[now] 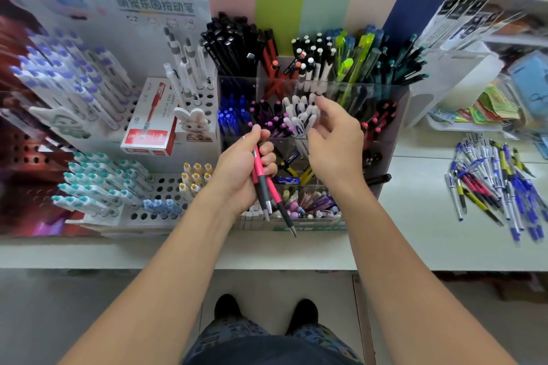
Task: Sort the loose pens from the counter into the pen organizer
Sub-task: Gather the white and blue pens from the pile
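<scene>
A clear tiered pen organizer [394,115] stands on the counter, its compartments full of black, blue, purple, white, green and red pens. My left hand [243,166] grips a few pink-red pens [268,187] with dark grips, tips pointing down, in front of the organizer. My right hand [335,139] hovers over the middle compartments with relaxed fingers, fingertips next to a cluster of white-capped pens [299,115]; nothing is held in it. A pile of loose pens [492,184], blue, white, yellow and red, lies on the counter at the right.
A white perforated pen display [166,187] with teal, yellow and blue pens stands at the left, beside a red pen box [148,124]. A white holder [462,77] and packets sit at the back right. The counter's front edge [267,258] runs below my arms.
</scene>
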`<state>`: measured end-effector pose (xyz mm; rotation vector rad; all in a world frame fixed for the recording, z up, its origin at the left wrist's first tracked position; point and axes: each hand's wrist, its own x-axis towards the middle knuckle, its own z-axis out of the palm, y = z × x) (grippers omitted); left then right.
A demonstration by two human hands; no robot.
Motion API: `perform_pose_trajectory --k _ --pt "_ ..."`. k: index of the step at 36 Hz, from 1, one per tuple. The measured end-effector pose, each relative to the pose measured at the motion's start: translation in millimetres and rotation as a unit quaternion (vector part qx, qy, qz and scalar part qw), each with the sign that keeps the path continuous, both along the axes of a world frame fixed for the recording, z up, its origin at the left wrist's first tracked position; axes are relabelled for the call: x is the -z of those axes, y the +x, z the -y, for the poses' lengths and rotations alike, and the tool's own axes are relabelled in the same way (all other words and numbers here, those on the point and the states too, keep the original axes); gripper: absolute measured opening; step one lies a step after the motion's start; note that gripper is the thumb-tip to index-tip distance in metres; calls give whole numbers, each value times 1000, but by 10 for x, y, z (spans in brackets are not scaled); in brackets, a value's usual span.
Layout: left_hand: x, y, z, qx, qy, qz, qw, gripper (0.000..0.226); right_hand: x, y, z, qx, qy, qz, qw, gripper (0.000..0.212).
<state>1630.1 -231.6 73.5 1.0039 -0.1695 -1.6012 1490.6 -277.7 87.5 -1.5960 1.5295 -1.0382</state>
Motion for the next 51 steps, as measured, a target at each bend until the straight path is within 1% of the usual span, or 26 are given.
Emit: perform_pose_trajectory --k 3,4,5,7,8,11,13,16,19,22,24,26,28,30,32,34,36,37,38,40,42,45,46,48,49,51 --pt "0 -39 9 -11 -9 12 1000 25 -57 -146 -13 -63 -9 -29 998 59" --pt "-7 -64 8 -15 -14 15 1000 24 -74 -227 -47 -64 -18 -32 997 56" --pt "-20 -97 5 -18 -21 22 999 24 -109 -305 -112 -53 -31 -34 998 48" --pt "-66 -194 -1 -25 -46 48 997 22 -164 -456 -259 -36 -45 -41 997 24" --pt "-97 -263 -4 -26 -62 67 995 22 -186 -513 -331 -57 -18 -42 997 15" --pt "-200 -525 21 -21 -114 128 985 20 -160 -636 -446 -166 92 -85 978 30" --pt "-247 -695 62 -14 -135 192 972 18 -145 -702 -441 -201 113 -98 968 27" --pt "-289 -868 132 -2 -159 263 952 18 -200 -852 -412 -236 146 -44 960 15" --pt "-327 -1004 185 28 -171 302 937 19 -242 -972 -399 -257 166 1 952 19" --pt "-352 -1129 252 49 -163 302 938 19 -229 -1047 -353 -230 181 32 956 20" --pt "-354 -1180 303 78 -161 273 945 19 -175 -1101 -306 -223 195 50 954 14" --pt "-322 -1205 342 123 -168 268 941 22 -123 -1148 -282 -221 185 39 957 9" --pt "-289 -1219 370 164 -170 304 923 20 -94 -1179 -279 -228 165 -4 959 12" --pt "-271 -1213 379 187 -174 342 904 9 -70 -1204 -276 -228 135 -41 963 3" --pt "-250 -1226 381 198 -188 364 890 28 -75 -1287 -236 -206 88 -58 973 12" --pt "-215 -1208 371 163 -213 409 872 34 -108 -1372 -172 -162 38 -28 986 12" --pt "-168 -1170 360 105 -225 514 821 29 -153 -1464 -61 -95 10 55 994 11" --pt "-141 -1155 362 87 -221 567 789 27 -165 -1507 16 -55 -8 82 995 10" --pt "-131 -1149 357 84 -216 611 757 29 -157 -1541 107 -21 -32 85 996 10" --pt "-107 -1166 361 108 -208 662 712 37 -130 -1589 302 15 -66 52 996 11" --pt "-101 -1222 376 139 -198 690 682 50 -119 -1595 450 14 -75 15 997 13" --pt "-71 -1331 454 147 -184 731 641 65 -65 -1569 547 -8 -98 -25 995 13" --pt "-62 -1363 490 142 -179 736 637 68 -44 -1560 560 -18 -114 -46 992 12" --pt "-57 -1411 573 128 -173 731 647 70 -19 -1538 568 -31 -140 -79 987 16" --pt "-57 -1426 619 124 -172 727 654 67 -4 -1528 582 -36 -148 -94 984 18" --pt "-46 -1443 695 120 -177 711 670 48 -2 -1484 590 -44 -158 -142 976 18"
